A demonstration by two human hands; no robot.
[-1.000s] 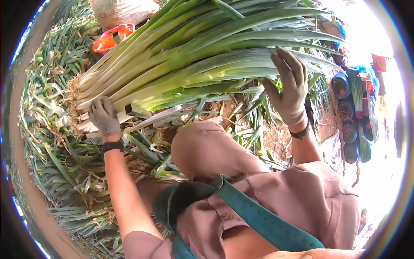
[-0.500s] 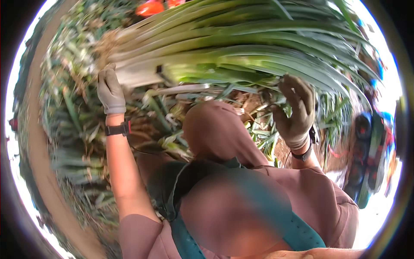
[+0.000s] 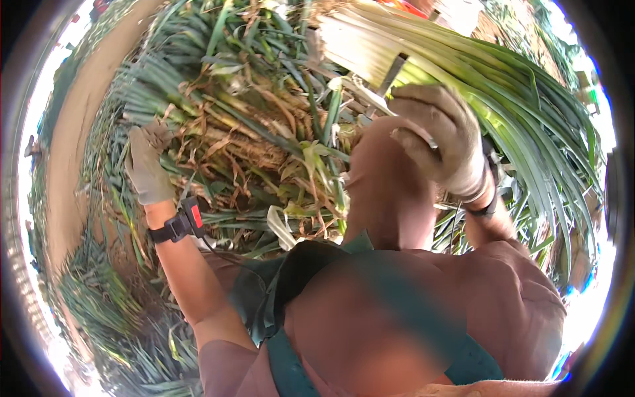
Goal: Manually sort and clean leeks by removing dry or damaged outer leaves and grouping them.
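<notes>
My left hand (image 3: 149,165), in a pale work glove, reaches to the tops of a heap of loose leeks (image 3: 178,99) on the left. Its fingers are apart at the leaves, and no grip on them shows. In front of me on the right lies a big bundle of leeks (image 3: 456,63), white ends to the left and green leaves to the right. A dark flat strip (image 3: 395,71) crosses its near side. My gloved right hand (image 3: 443,135) is over my knee beside the bundle, fingers loosely curved apart from the thumb, with nothing visible in it.
My bent knee (image 3: 383,192) rises between the loose leeks and the bundle. Dry leaves and trimmings (image 3: 264,142) cover the ground. More leeks (image 3: 99,284) lie at the lower left, near a bare dirt strip (image 3: 73,165). An orange-red object (image 3: 410,8) shows beyond the bundle.
My left hand has come off the bundle's white end and moved to the loose leeks. My right hand is now higher, its fingers more curved. The bundle appears farther right, with the view shifted.
</notes>
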